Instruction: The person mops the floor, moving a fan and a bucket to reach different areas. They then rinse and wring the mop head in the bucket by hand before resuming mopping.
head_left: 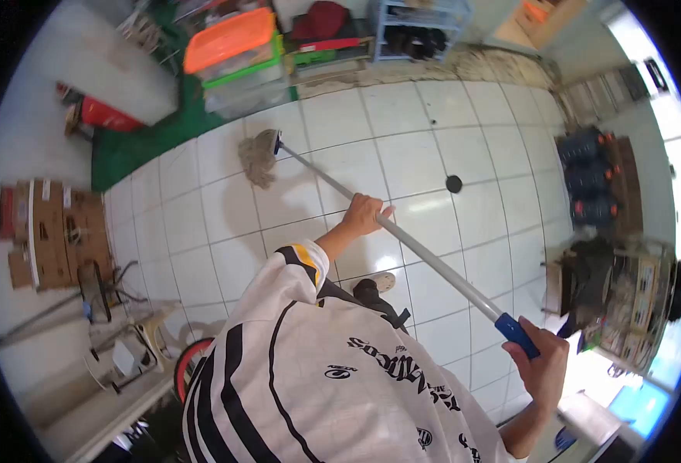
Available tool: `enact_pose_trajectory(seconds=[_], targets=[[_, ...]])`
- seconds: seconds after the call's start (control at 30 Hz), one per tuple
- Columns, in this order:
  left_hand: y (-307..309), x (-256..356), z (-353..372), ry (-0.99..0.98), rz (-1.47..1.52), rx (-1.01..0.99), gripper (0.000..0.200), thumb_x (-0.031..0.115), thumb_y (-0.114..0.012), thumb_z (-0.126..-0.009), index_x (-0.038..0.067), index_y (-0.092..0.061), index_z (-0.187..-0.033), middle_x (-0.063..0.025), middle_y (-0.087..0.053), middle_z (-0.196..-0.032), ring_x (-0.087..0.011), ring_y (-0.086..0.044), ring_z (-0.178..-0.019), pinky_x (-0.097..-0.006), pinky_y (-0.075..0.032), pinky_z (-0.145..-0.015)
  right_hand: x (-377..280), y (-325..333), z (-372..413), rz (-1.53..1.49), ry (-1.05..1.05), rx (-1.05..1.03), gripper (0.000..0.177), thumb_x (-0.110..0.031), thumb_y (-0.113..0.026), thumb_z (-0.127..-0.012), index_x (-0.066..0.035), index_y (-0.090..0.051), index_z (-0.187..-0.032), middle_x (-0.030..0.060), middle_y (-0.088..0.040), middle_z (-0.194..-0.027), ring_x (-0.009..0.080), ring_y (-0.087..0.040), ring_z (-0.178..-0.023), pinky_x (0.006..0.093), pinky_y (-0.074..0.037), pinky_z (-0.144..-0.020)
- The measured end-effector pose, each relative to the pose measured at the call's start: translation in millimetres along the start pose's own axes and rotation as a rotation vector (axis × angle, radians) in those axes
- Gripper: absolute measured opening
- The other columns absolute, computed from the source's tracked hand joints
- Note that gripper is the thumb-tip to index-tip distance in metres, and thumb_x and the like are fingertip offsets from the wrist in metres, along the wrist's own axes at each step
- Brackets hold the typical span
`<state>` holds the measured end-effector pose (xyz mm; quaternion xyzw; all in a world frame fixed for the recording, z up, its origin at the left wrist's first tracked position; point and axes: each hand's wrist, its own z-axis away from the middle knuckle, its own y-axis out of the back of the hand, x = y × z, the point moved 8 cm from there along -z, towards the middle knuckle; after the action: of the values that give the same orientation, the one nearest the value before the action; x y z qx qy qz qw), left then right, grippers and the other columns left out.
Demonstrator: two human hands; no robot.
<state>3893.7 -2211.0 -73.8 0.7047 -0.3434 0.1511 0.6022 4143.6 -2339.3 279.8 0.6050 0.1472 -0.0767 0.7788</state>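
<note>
A mop (433,261) with a long grey pole slants across the view. Its shaggy beige mop head (257,160) rests on the white tiled floor (402,158), far from my body. My left hand (364,214) is wrapped round the middle of the pole, thumb sticking out to the side. At the near end of the pole, my right hand (543,356) grips around the blue handle. Some of its fingers are hidden from view. Below the pole, part of a shoe (384,282) shows on the tiles.
A small black disc (454,184) lies on the floor. Plastic bins with an orange lid (230,40) stand on green matting (120,154). Cardboard boxes (62,231) line the left wall. Several dark blue water jugs (587,174) and a cluttered rack (634,301) stand at right.
</note>
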Motion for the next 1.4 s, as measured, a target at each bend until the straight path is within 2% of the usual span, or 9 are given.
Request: enact_pose_trajectory(seconds=[0.2, 0.37, 0.47, 0.53, 0.77, 0.97, 1.17, 1.3, 1.4], targets=[[-139, 211, 34, -0.156, 0.083, -0.431, 0.038, 0.033, -0.057, -0.077, 0.006, -0.055, -0.051, -0.0147, -0.05, -0.047, -0.0326, -0.051, -0.044, -0.0427, -0.04, -0.048, 172, 94, 141, 0.023, -0.444, 0.071, 0.04, -0.01, -0.075, -0.052, 0.001, -0.063, -0.089, 0.0145, -0.062, -0.083, 0.0261, -0.056, -0.08, 0.0328, -0.042, -0.078], [-165, 367, -4, -0.353, 0.511, -0.527, 0.025, 0.024, -0.057, -0.076, 0.005, -0.056, -0.06, -0.0139, -0.054, -0.052, -0.0321, -0.056, -0.052, -0.0418, -0.044, -0.052, 320, 188, 281, -0.356, -0.309, 1.107, 0.03, -0.02, -0.041, -0.087, 0.004, -0.055, -0.099, 0.0133, -0.056, -0.098, 0.023, -0.054, -0.077, 0.0347, -0.044, -0.073], [-201, 354, -39, -0.333, 0.463, -0.53, 0.008, 0.015, -0.056, -0.071, 0.008, -0.057, -0.068, -0.011, -0.059, -0.061, -0.0307, -0.058, -0.057, -0.0412, -0.045, -0.053, 326, 161, 158, -1.457, 0.402, 0.902, 0.009, -0.011, -0.048, -0.084, -0.004, -0.046, -0.079, -0.0013, -0.032, -0.057, 0.0075, -0.033, -0.049, 0.023, -0.042, -0.055], [-236, 323, -67, -0.313, 0.453, -0.482, 0.003, 0.012, -0.055, -0.068, 0.01, -0.057, -0.069, -0.0096, -0.06, -0.064, -0.0299, -0.059, -0.06, -0.0409, -0.045, -0.054, 354, 139, 109, -1.607, 0.409, 0.992, 0.022, -0.013, -0.052, -0.082, -0.01, -0.037, -0.067, -0.0041, -0.028, -0.052, 0.0055, -0.026, -0.043, 0.0201, -0.027, -0.043], [-250, 163, -206, -0.063, -0.082, 0.014, 0.019, 0.022, -0.063, -0.068, 0.008, -0.057, -0.056, -0.0121, -0.055, -0.057, -0.0322, -0.052, -0.055, -0.0407, -0.037, -0.052, 460, 35, -47, -1.826, -0.445, 1.434, 0.03, -0.024, -0.052, -0.086, -0.011, -0.039, -0.063, 0.0005, -0.037, -0.053, 0.0136, -0.036, -0.048, 0.0304, -0.035, -0.053], [-314, 308, -320, -0.278, 0.079, -0.679, 0.025, 0.029, -0.063, -0.068, 0.007, -0.059, -0.057, -0.0143, -0.057, -0.059, -0.0343, -0.055, -0.061, -0.0432, -0.041, -0.058, 583, 134, 3, -1.842, -0.408, 1.555, 0.026, -0.022, -0.055, -0.084, -0.008, -0.041, -0.066, 0.0007, -0.04, -0.063, 0.013, -0.039, -0.061, 0.0291, -0.034, -0.059], [-421, 385, -331, -0.568, 0.276, -1.131, 0.025, 0.029, -0.06, -0.063, 0.005, -0.061, -0.058, -0.0171, -0.057, -0.058, -0.0351, -0.057, -0.059, -0.0438, -0.045, -0.057, 565, 199, 34, -1.614, 0.111, 1.312, 0.02, -0.024, -0.057, -0.081, -0.007, -0.048, -0.076, 0.0001, -0.039, -0.07, 0.0138, -0.034, -0.065, 0.0284, -0.03, -0.061], [-479, 485, -322, -0.784, 0.381, -1.202, 0.025, 0.028, -0.057, -0.065, 0.005, -0.059, -0.058, -0.017, -0.058, -0.059, -0.0365, -0.057, -0.059, -0.0445, -0.046, -0.058, 571, 252, 128, -1.457, -0.138, 1.581, 0.025, -0.027, -0.059, -0.078, -0.004, -0.052, -0.071, 0.0021, -0.04, -0.06, 0.0145, -0.039, -0.054, 0.0302, -0.033, -0.053], [-532, 532, -306, -0.814, 0.422, -1.14, 0.022, 0.025, -0.056, -0.067, 0.005, -0.06, -0.06, -0.0159, -0.058, -0.06, -0.0356, -0.058, -0.061, -0.0441, -0.047, -0.059, 504, 312, 118, 0.695, -1.369, 1.212, 0.035, -0.032, -0.054, -0.084, 0.002, -0.063, -0.084, 0.0152, -0.062, -0.068, 0.0223, -0.053, -0.055, 0.0329, -0.044, -0.053]])
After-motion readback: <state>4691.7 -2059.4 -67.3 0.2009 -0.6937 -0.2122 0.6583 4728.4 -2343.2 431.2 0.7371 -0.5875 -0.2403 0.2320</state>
